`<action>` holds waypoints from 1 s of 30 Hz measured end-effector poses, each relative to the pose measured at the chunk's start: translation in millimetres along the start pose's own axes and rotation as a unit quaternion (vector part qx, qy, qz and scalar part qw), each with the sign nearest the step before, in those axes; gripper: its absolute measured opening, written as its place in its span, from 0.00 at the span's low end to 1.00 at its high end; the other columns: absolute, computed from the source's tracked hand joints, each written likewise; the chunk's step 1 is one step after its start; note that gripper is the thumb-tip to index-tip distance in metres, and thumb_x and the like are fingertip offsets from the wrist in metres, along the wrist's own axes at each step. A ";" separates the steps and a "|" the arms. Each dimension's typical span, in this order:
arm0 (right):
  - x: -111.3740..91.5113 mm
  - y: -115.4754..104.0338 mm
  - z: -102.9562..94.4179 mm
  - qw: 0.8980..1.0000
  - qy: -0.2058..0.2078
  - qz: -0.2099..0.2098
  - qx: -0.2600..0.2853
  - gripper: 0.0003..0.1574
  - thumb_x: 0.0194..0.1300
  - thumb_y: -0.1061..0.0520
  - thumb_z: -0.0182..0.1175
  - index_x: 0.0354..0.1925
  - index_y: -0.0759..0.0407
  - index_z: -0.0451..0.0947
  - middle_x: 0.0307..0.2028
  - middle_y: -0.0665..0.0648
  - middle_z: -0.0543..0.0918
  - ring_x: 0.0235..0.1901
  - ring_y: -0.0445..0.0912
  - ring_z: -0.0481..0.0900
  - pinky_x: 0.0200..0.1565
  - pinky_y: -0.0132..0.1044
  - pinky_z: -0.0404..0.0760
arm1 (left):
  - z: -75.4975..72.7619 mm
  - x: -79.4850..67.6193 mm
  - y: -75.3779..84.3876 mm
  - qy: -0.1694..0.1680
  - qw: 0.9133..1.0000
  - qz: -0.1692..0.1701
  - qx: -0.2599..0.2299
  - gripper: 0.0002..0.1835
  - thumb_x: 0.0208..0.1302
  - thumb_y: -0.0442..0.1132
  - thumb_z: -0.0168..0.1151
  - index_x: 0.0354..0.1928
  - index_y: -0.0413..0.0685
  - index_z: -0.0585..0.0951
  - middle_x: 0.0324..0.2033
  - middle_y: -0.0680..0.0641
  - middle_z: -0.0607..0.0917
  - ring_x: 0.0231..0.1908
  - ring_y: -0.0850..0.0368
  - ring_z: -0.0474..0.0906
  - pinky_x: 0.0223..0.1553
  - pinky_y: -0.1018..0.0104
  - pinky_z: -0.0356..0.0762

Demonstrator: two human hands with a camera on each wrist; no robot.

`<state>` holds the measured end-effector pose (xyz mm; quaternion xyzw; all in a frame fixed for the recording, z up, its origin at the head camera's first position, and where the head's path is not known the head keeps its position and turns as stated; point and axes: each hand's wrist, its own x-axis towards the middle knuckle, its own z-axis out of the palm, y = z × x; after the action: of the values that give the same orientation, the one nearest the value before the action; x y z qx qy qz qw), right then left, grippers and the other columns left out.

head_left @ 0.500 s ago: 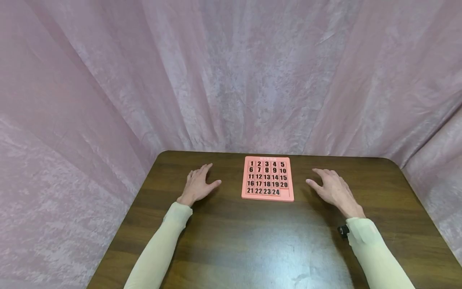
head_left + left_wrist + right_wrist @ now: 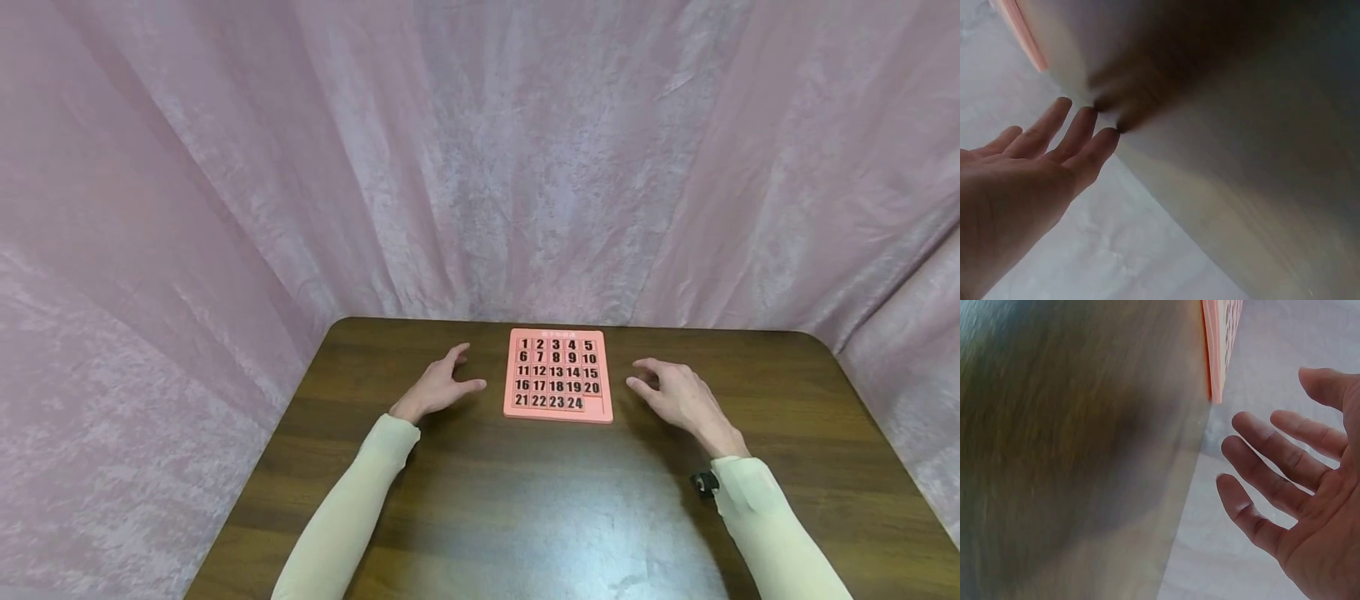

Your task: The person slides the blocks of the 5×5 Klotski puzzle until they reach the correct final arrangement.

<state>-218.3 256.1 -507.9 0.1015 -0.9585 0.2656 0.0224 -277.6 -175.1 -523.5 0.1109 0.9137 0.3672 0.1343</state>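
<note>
A pink sliding number puzzle lies flat near the far edge of the table, its tiles reading 1 to 24 in order, with one vacant slot at the lower right corner. My left hand is just left of it, thumb and fingers spread and holding nothing. On the other side my right hand hovers close to the puzzle's right edge, fingers loosely bent, nothing in them. Both wrist views show a gap between fingertips and the puzzle's pink frame; in the left wrist view the fingers are relaxed.
The brown wooden table extends toward me, with a bright reflection in its middle. A pinkish velvet curtain hangs right behind its far edge. A small black device sits at the right sleeve's cuff.
Both hands have moved inward toward the puzzle, the left one rightward and the right one slightly leftward. Their fingers are a little more bent. The puzzle's tiles keep their order.
</note>
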 end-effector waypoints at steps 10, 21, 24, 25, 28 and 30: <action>5.3 -6.5 9.6 0.998 -0.030 -0.040 0.041 0.25 0.79 0.54 0.65 0.66 0.67 0.82 0.42 0.58 0.93 0.41 0.47 0.89 0.45 0.46 0.85 | 23.3 8.2 14.1 -0.098 0.991 0.024 0.090 0.56 0.65 0.63 0.76 0.88 0.55 0.59 0.88 0.38 0.54 0.89 0.32 0.40 0.87 0.30 0.44; 10.8 -12.6 19.7 0.996 -0.059 -0.047 0.047 0.22 0.78 0.54 0.66 0.64 0.64 0.85 0.41 0.55 0.93 0.40 0.43 0.86 0.45 0.41 0.83 | 39.2 16.2 24.0 -0.112 0.984 0.029 0.139 0.59 0.63 0.60 0.79 0.89 0.57 0.56 0.90 0.44 0.52 0.90 0.35 0.34 0.88 0.33 0.34; 12.4 -13.3 23.3 0.996 -0.062 -0.048 0.043 0.23 0.77 0.54 0.67 0.64 0.64 0.85 0.40 0.54 0.92 0.39 0.42 0.85 0.45 0.41 0.82 | 41.1 17.5 24.5 -0.115 0.984 0.029 0.135 0.59 0.64 0.60 0.78 0.90 0.58 0.54 0.90 0.44 0.50 0.90 0.35 0.32 0.87 0.31 0.30; 12.9 -13.6 24.2 0.996 -0.063 -0.051 0.041 0.24 0.76 0.55 0.68 0.64 0.65 0.84 0.39 0.53 0.92 0.38 0.42 0.85 0.44 0.41 0.82 | 40.8 17.8 25.2 -0.115 0.984 0.029 0.131 0.59 0.64 0.60 0.78 0.90 0.58 0.54 0.90 0.43 0.50 0.90 0.35 0.32 0.87 0.31 0.30; 14.3 -15.1 27.0 0.996 -0.062 -0.055 0.033 0.26 0.74 0.57 0.69 0.65 0.66 0.83 0.35 0.52 0.90 0.35 0.41 0.82 0.41 0.39 0.80 | 40.2 18.9 26.2 -0.119 0.985 0.030 0.122 0.59 0.65 0.61 0.77 0.90 0.59 0.53 0.90 0.44 0.49 0.90 0.35 0.31 0.87 0.30 0.29; 14.5 -17.9 28.6 0.996 -0.060 -0.059 0.023 0.26 0.74 0.57 0.69 0.66 0.66 0.83 0.33 0.51 0.87 0.33 0.40 0.79 0.38 0.37 0.77 | 39.6 19.4 26.7 -0.118 0.986 0.030 0.115 0.57 0.67 0.61 0.76 0.90 0.60 0.54 0.90 0.44 0.49 0.90 0.36 0.30 0.87 0.30 0.28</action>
<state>-228.5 223.7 -522.0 0.1743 -0.9442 0.2787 -0.0223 -280.1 -125.0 -535.4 0.1955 0.9238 0.2479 0.2167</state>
